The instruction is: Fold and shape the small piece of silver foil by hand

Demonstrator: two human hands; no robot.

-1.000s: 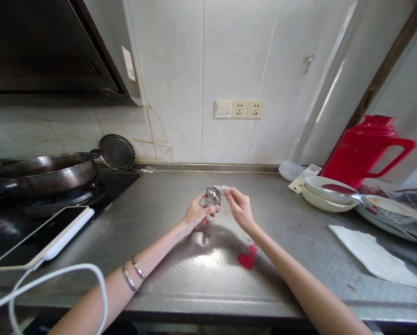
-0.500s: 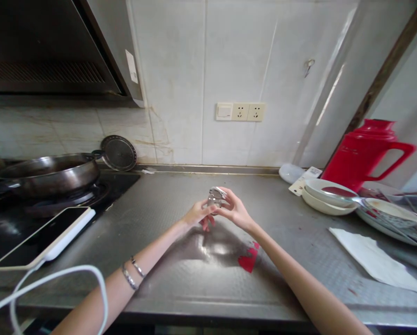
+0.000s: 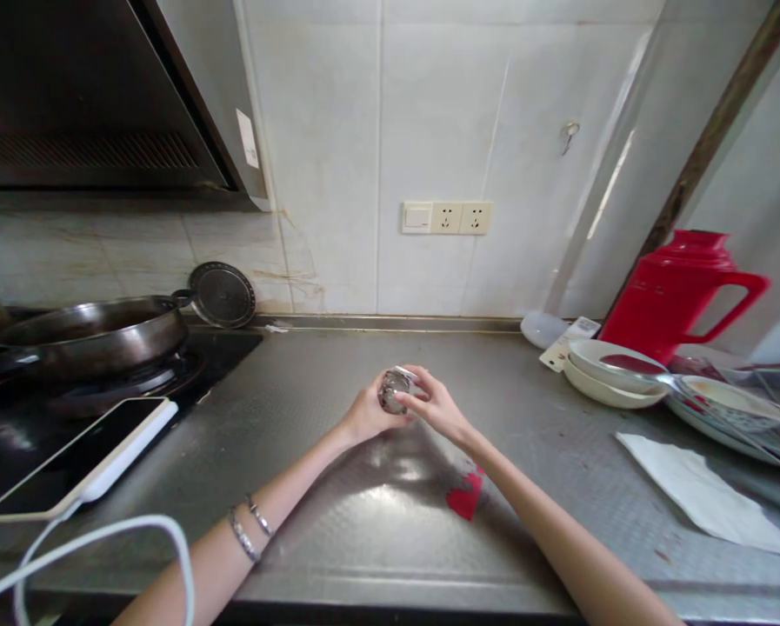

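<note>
Above the metal countertop [image 3: 311, 374], both hands are closed around a small round glass [image 3: 393, 389], clear and greyish. My left hand [image 3: 367, 413] wraps it from the left and below. From the right, my right hand [image 3: 438, 407] grips it, with the thumb lying across its near face. A thin white piece shows at the top under the right fingers, too small to name. Part of the glass is covered by the fingers. Below and to the right, a red patch [image 3: 464, 497] marks the counter.
At left a steel pan [image 3: 116, 335] sits on the black stove, with a phone [image 3: 80, 456] and its white cable [image 3: 135, 522] nearer me. To the right are a red thermos jug [image 3: 673, 291], stacked bowls [image 3: 615, 387], dishes and a white paper napkin [image 3: 703, 491].
The glass has turned so its round end faces me more, and sits slightly lower. My left fingers have closed further around it. The right thumb has moved onto its near face.
</note>
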